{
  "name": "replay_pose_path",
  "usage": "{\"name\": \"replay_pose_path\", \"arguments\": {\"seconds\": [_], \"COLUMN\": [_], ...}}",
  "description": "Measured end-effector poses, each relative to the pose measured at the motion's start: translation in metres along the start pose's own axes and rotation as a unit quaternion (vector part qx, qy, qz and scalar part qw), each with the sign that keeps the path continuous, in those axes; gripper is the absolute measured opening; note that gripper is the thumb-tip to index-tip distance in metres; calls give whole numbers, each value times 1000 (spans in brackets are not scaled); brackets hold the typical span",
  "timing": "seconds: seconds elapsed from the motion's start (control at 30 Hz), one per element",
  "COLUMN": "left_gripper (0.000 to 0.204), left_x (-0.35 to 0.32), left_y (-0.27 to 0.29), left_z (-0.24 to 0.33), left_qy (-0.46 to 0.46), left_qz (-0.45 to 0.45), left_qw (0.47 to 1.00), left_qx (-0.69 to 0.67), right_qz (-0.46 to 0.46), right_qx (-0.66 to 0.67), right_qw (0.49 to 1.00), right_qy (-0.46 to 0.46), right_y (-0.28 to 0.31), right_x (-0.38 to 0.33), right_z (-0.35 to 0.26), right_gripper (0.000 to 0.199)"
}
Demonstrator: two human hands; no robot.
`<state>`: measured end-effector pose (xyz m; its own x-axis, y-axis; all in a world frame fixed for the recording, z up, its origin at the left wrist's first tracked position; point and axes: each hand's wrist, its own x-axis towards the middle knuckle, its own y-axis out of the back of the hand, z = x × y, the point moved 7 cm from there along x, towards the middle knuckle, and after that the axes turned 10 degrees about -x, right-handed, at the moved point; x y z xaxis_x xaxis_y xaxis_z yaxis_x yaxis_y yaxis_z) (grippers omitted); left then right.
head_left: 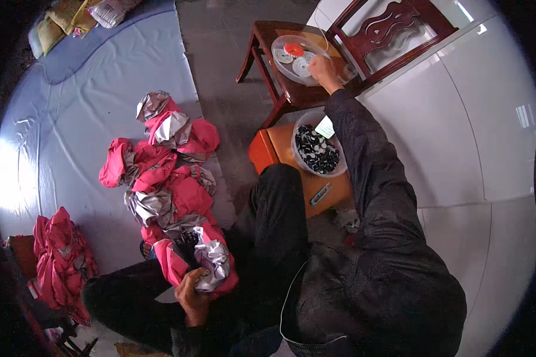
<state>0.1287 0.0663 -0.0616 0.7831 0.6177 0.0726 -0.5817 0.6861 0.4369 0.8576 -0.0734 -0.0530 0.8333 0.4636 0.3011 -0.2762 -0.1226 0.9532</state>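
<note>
My left hand [195, 294] grips an edge of pink and silver-lined fabric [187, 193] at my lap. The fabric lies in crumpled bunches, running from my knees up over the grey-blue sheet. At the upper right my right hand [323, 71] reaches over the rim of a clear round tub [281, 43] on a wooden chair seat. Its fingers are drawn together, and whatever lies between them is hidden. Inside the tub are flat white discs [302, 64] and an orange-red disc [293, 50] with patterned faces.
Below the chair [295, 89], an orange stool [266, 153] bears a clear tub [299, 159] of small black and white round pieces, with a pale paper slip [325, 127], and teal thread snips [321, 194]. More pink fabric [61, 265] hangs at lower left. Stuffed sacks [53, 34] lie at upper left.
</note>
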Motion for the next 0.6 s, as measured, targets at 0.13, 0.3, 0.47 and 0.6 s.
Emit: {"name": "replay_pose_path", "arguments": {"seconds": [0.13, 0.3, 0.47, 0.6], "left_gripper": [31, 30, 30, 30], "left_x": [2, 5, 3, 1], "left_y": [-3, -5, 1, -3], "left_z": [-1, 2, 5, -5], "left_qy": [-10, -11, -3, 2], "left_qz": [-6, -6, -5, -9], "left_qw": [1000, 1000, 1000, 1000], "left_qx": [-21, -22, -24, -29], "right_qz": [66, 212, 38, 55], "right_qx": [19, 81, 35, 133], "right_qw": [997, 973, 998, 988], "right_qy": [27, 24, 22, 48], "right_y": [-5, 8, -2, 6], "right_x": [-5, -14, -10, -21], "right_z": [5, 7, -6, -6], "right_gripper": [18, 14, 12, 13]}}
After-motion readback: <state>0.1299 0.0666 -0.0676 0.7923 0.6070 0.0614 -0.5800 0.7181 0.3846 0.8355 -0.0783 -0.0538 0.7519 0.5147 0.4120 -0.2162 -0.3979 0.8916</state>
